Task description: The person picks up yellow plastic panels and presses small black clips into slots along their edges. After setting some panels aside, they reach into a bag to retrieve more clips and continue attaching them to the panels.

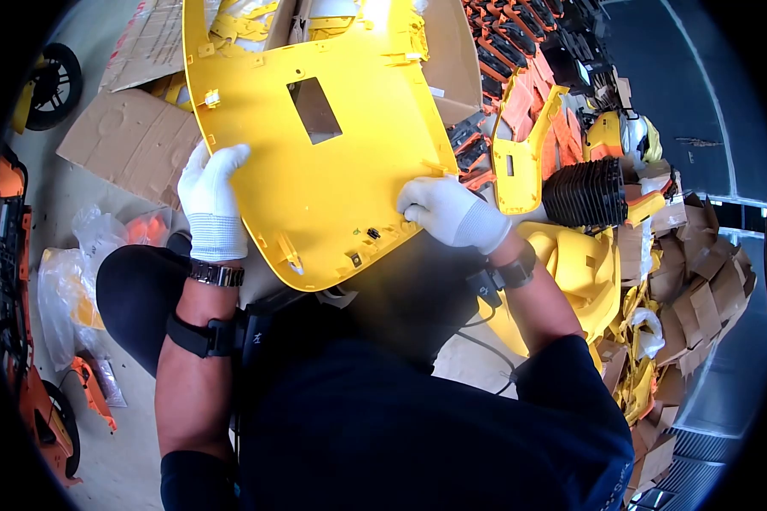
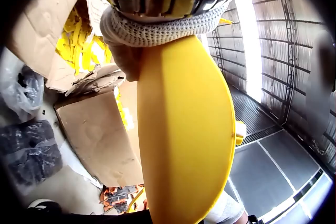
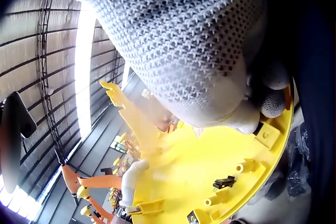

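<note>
A large yellow plastic panel (image 1: pixel 332 187) with a rectangular cutout is held tilted over the person's lap, its inner side facing up. The gloved left hand (image 1: pixel 213 183) grips its left edge, thumb on the inner face. At the lower right edge, the gloved right hand (image 1: pixel 439 207) has curled fingers, thumb and fingertips pinching a small dark clip (image 3: pixel 257 128) at a tab (image 3: pixel 269 136); the fingers partly hide it. More dark clips (image 3: pixel 224 183) sit between raised posts near the bottom edge. Another clip (image 1: pixel 356 260) is on a tab beside them.
Cardboard boxes (image 1: pixel 132 136) with yellow parts stand ahead and left. Plastic bags (image 1: pixel 60 289) and an orange piece (image 1: pixel 92 392) lie on the left floor. On the right are yellow panels (image 1: pixel 571 264), a stack of black parts (image 1: pixel 584 192) and piled cardboard (image 1: pixel 690 281).
</note>
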Demonstrator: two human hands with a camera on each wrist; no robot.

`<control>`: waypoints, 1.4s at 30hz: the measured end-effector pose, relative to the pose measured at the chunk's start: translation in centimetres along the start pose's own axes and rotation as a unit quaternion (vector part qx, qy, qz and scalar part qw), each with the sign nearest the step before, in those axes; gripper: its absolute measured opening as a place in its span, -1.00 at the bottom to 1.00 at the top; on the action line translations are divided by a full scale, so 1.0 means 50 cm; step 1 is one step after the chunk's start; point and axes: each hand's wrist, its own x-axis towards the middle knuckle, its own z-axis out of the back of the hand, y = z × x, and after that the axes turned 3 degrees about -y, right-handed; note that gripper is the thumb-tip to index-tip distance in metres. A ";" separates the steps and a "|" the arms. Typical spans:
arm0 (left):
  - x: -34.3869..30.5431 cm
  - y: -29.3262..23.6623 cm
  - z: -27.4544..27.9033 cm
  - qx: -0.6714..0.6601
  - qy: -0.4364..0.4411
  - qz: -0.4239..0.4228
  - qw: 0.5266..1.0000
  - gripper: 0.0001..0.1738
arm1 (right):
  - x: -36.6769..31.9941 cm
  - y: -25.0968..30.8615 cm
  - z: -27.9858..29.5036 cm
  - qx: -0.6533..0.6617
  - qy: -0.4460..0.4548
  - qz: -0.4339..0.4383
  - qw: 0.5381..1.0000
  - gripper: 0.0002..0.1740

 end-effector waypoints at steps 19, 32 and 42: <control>0.013 0.037 0.008 0.022 -0.056 0.016 0.998 -0.71 | -0.025 0.013 -0.004 -0.072 0.023 0.031 0.997 -0.90; 0.016 0.039 0.004 -0.017 -0.047 0.019 0.999 -0.72 | -0.064 0.046 -0.025 -0.219 -0.066 0.062 0.971 -0.59; 0.012 0.033 0.000 -0.009 -0.071 0.060 0.996 -0.75 | -0.052 0.028 -0.034 -0.294 -0.042 0.134 0.945 -0.78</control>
